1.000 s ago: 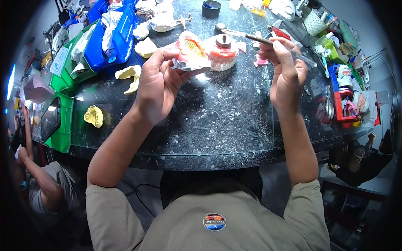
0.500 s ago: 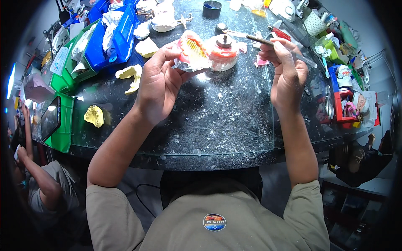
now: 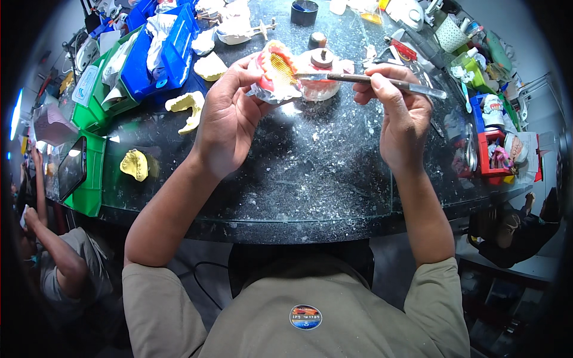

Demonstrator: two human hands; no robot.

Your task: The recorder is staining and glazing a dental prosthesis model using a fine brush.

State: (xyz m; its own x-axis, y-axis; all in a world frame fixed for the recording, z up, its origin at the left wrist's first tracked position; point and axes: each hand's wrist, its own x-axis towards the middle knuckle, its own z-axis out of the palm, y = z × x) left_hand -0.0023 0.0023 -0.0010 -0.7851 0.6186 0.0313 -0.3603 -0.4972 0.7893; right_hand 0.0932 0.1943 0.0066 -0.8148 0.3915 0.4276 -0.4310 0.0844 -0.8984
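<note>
My left hand (image 3: pixel 227 113) grips a dental model (image 3: pixel 276 89) by its side, fingers and thumb around its edge. Pink wax and a gold-coloured mesh (image 3: pixel 280 64) line its upturned face, with a whitish base below. In my right hand (image 3: pixel 401 110) is a wax knife (image 3: pixel 373 80), pinched between thumb and fingers and held nearly level. Its blade reaches the right edge of the model; I cannot tell whether it touches. Just behind the blade, a second pink-and-white dental model (image 3: pixel 319 90) stands on the bench, a grey round metal piece (image 3: pixel 322 58) at its top.
Yellow plaster casts (image 3: pixel 134 165) lie on the dark, debris-strewn bench (image 3: pixel 310 185). Blue bins (image 3: pixel 176 51) and a green bin (image 3: pixel 89 185) line the left. A black cup (image 3: pixel 304 13) stands at the back. Right, red-handled pliers (image 3: pixel 403 50) and a red box (image 3: pixel 492 161).
My right hand has lowered the wax knife and moved it left, bringing its blade from above the second model to the held one. My left hand has stayed nearly still.
</note>
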